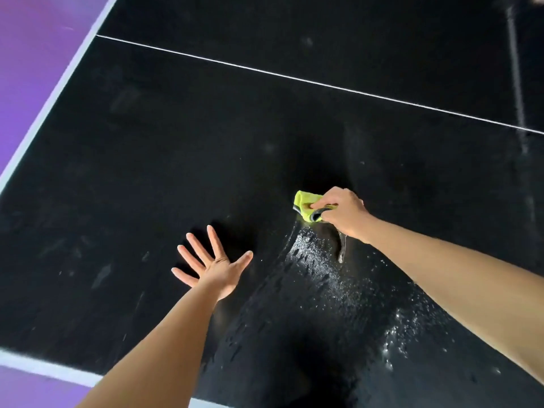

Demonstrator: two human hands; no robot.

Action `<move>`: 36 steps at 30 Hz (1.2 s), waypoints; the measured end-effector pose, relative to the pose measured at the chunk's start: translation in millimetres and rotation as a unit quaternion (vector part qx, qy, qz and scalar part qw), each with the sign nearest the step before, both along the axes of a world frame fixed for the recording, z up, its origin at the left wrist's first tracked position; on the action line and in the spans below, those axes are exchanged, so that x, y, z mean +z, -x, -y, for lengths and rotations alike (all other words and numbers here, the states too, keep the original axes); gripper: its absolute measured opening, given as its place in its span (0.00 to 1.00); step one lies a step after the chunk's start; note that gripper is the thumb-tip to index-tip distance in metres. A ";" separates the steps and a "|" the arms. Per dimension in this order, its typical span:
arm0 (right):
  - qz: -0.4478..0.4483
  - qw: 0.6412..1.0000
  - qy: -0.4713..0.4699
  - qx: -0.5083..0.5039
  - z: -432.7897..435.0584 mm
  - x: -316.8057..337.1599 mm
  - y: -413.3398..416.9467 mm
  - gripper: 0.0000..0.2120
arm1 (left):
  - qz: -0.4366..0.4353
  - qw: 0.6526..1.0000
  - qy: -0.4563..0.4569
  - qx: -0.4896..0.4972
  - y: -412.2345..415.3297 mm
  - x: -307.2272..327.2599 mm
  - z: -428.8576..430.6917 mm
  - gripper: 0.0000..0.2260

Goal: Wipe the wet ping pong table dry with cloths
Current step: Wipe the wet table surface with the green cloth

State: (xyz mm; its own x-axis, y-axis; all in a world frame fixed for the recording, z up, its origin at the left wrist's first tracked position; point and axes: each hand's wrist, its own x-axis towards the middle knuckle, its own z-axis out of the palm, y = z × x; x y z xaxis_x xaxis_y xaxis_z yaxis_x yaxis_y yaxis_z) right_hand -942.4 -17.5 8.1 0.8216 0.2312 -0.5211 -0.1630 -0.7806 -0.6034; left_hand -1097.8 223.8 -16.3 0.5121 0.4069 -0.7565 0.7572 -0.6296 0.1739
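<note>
Two outstretched arms: right hand (343, 212) clutching yellow cloth (306, 203), left hand (213, 267) splayed flat.

One head-worn wide-angle camera looks forward and steeply down, close over the black, white-lined desk (206, 128) (no second view shares the scene).

Black ping pong table (176, 142); yellow cloth (306, 206), seemingly water droplets (323, 269) on it.

purple floor (32, 83) left of frame and at bottom-left corner | smooth, plain, slightly blurred | dark upright strip (516, 83) at top right, blurred, cannot tell what | pale blur at top-right corner
</note>
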 end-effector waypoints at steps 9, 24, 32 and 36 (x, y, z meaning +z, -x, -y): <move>-0.039 0.996 -0.003 -0.081 -24.5 -10.7 232.4 0.14 | 0.004 0.999 -0.003 -0.046 3.6 -0.5 -8.3 0.44; -0.311 0.824 -0.349 -0.319 -11.1 54.1 242.0 0.14 | 0.285 0.919 0.189 0.197 119.8 56.0 -95.1 0.18; -0.197 0.909 -0.222 -0.291 17.6 59.8 135.0 0.12 | 0.197 0.979 0.031 0.050 203.0 18.8 -83.6 0.29; -0.016 0.975 -0.006 -0.220 4.7 50.1 89.1 0.16 | 0.131 0.990 0.022 -0.045 215.2 13.3 -90.2 0.37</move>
State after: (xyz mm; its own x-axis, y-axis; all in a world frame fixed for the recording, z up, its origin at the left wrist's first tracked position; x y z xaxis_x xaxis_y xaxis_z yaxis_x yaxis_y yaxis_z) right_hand -1031.5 -22.2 58.3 0.8265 -0.1334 -0.5469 -0.4989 -0.6237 -0.6018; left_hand -1313.0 314.1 -3.0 0.7259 0.3206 -0.6085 0.6234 -0.6804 0.3853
